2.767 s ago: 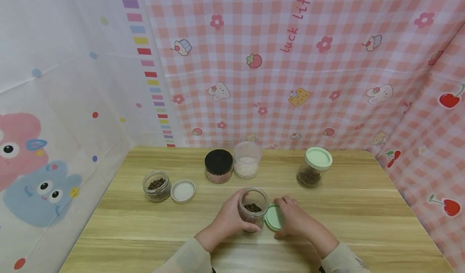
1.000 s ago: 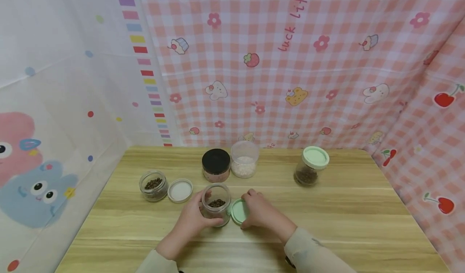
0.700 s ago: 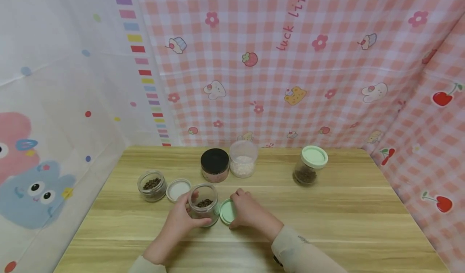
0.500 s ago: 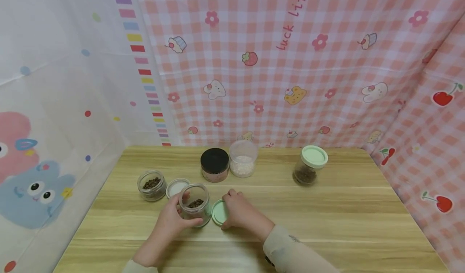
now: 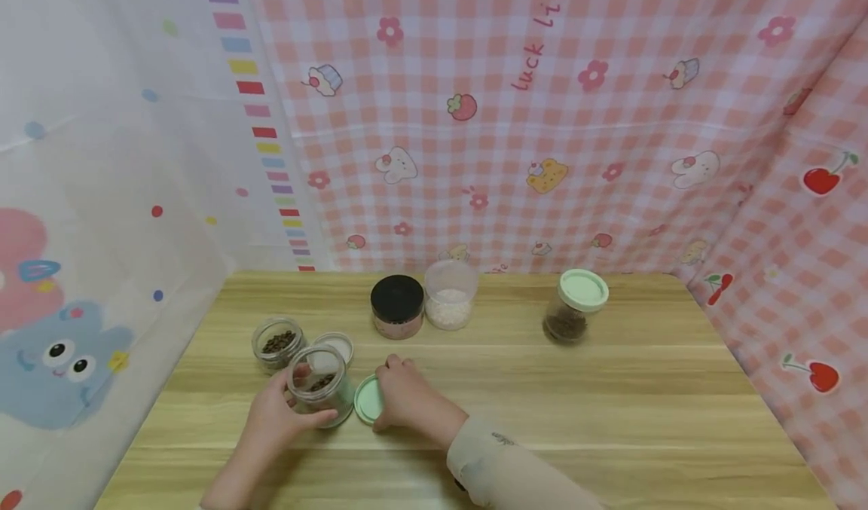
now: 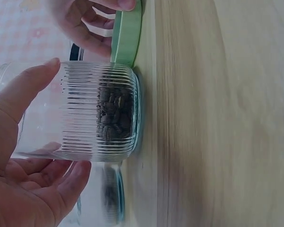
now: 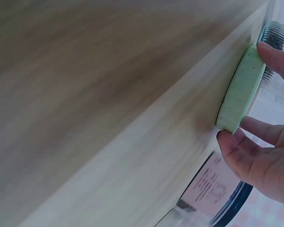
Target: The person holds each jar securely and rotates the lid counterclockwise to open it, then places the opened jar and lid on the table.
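My left hand (image 5: pixel 274 417) grips an uncapped ribbed glass jar (image 5: pixel 334 404) around its side, thumb toward me. Dark coffee beans (image 6: pixel 114 112) cover its bottom, and it stands upright at the tabletop. Just to its right, a light green lid (image 5: pixel 367 401) lies flat on the wood. Fingers and thumb of my right hand (image 5: pixel 412 398) hold that lid across its rim, as the right wrist view also shows. Behind the jar, partly hidden by it, are a white lid (image 5: pixel 339 346) and a small uncapped jar of coffee beans (image 5: pixel 279 342).
A black-lidded pink jar (image 5: pixel 397 310) and a clear tub with white grains (image 5: pixel 450 303) stand at the back of the wooden table (image 5: pixel 610 419). Farther right is a green-lidded jar (image 5: pixel 573 310) with dark contents. Patterned cloths hang behind and at both sides.
Both hands have slid left together, carrying the glass jar and the green lid from the table's middle toward the small jar. The white lid has become partly covered. Head view shifts slightly.
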Tool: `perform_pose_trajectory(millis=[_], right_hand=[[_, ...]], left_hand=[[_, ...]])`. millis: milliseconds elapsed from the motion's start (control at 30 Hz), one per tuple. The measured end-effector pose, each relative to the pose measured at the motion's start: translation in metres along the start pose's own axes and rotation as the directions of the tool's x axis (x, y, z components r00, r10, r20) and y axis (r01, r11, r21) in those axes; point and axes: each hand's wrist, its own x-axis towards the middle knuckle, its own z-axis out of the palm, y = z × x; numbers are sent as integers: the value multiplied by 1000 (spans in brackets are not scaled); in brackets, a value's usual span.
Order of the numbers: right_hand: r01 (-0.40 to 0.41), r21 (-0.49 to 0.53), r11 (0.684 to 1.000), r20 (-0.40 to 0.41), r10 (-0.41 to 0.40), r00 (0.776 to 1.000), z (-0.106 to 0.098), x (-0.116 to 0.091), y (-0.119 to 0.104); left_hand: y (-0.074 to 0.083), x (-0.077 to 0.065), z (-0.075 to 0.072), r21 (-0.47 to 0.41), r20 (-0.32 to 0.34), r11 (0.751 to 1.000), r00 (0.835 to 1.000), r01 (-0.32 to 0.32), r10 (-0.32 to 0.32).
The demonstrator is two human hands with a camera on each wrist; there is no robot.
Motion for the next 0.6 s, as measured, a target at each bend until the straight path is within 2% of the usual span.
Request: perform_pose_trajectory(millis=[367, 600], right_hand=[[-25, -11, 1000, 7, 25, 1000, 4, 12, -34], [-47, -47, 998, -15, 46, 999, 10, 19, -51]], left_hand=[[-15, -5, -26, 64, -8, 993, 995, 98, -98], [-25, -4, -39, 114, -33, 989, 995, 97, -94]])
